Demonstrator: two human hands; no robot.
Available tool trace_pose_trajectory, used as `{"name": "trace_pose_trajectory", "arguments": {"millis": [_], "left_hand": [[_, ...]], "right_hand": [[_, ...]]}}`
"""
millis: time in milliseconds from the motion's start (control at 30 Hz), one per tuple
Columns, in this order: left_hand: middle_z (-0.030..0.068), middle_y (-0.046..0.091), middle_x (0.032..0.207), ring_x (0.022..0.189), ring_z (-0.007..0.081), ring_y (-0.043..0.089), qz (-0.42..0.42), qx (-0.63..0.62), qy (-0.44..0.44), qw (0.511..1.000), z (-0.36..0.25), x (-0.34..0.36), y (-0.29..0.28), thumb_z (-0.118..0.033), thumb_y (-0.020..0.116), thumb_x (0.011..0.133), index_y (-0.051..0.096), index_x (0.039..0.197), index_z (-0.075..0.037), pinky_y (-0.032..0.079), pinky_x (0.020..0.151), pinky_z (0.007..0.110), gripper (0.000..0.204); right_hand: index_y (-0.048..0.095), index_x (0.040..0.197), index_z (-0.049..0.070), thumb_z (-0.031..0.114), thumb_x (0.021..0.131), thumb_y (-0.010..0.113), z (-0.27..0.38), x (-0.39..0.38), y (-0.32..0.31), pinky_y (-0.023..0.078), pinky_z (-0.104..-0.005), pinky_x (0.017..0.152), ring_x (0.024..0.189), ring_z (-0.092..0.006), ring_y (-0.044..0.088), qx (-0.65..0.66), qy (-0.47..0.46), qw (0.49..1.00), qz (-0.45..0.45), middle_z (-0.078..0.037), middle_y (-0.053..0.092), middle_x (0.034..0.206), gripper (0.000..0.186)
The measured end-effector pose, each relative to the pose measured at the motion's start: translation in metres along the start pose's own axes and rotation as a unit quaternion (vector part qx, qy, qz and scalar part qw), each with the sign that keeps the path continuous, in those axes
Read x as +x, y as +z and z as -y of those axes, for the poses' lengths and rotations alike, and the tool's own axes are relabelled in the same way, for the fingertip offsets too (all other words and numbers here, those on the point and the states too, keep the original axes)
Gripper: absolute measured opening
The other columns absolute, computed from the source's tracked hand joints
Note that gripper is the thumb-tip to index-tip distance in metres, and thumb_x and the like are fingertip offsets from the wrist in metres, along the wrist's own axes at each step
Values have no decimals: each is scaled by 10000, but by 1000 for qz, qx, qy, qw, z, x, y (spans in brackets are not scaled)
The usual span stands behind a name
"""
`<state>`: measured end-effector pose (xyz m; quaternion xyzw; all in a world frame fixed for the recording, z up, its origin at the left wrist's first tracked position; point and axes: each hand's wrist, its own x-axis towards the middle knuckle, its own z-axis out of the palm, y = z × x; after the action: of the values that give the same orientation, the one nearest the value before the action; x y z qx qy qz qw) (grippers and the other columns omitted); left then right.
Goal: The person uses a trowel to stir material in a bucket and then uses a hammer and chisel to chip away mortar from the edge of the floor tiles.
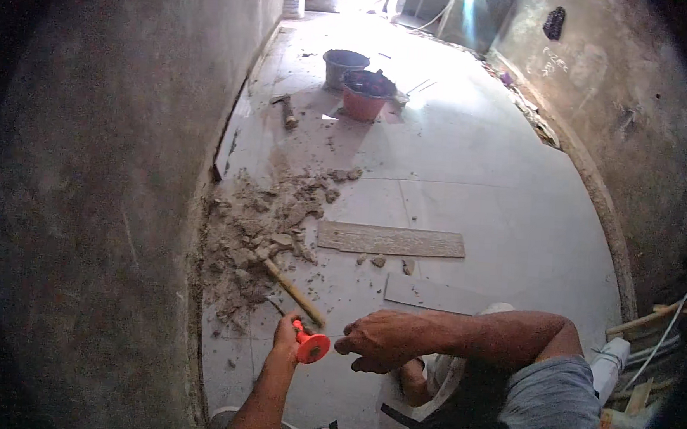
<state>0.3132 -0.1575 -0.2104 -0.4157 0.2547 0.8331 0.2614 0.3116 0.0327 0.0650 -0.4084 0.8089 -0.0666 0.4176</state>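
Note:
In my left hand (285, 337) is a chisel with a round orange hand guard (313, 348), its metal shaft pointing up and left toward broken rubble (261, 233) along the left wall. A hammer (296, 294) rests with its head on the rubble, and its wooden handle slants down to the right, ending close to both hands. My right hand (376, 340) hovers right of the orange guard, fingers loosely bent and apart, with nothing visible in it. It does not touch the hammer handle.
Beyond the rubble lies another hammer (286, 112). Two buckets, one grey (337, 73) and one reddish (362, 105), stand farther off. A tile strip (391, 239) and a paler strip (432, 294) lie ahead. Walls rise on both sides; pipes and wood sticks (651, 351) are at right.

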Motion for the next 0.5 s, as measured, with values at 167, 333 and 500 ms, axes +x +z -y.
{"name": "trace_pose_trajectory", "arguments": {"millis": [167, 333, 500], "left_hand": [[53, 513, 601, 509, 198, 524, -8, -5, -3, 1000, -2, -2, -1, -207, 577, 891, 489, 752, -86, 477, 493, 371, 205], [47, 491, 628, 522, 201, 508, -9, 17, 1, 1000, 2, 3, -4, -228, 590, 904, 475, 784, -97, 470, 489, 370, 211], [37, 466, 651, 533, 205, 486, -19, 19, 1, 1000, 1, 11, -18, -263, 614, 913, 465, 819, -113, 451, 481, 382, 232]], "right_hand": [[584, 1139, 8, 226, 912, 607, 1, 0, 3, 510, -468, 879, 1010, -362, 628, 10, -13, 1000, -3, -189, 622, 1037, 315], [585, 1110, -3, 213, 903, 616, 2, 1, 1, 506, -473, 875, 1001, -358, 630, 16, 4, 1000, 11, -180, 623, 1008, 301], [585, 1059, -12, 221, 895, 639, 2, 2, 2, 513, -475, 834, 964, -361, 636, -1, -32, 999, -8, -181, 621, 969, 290]]}}
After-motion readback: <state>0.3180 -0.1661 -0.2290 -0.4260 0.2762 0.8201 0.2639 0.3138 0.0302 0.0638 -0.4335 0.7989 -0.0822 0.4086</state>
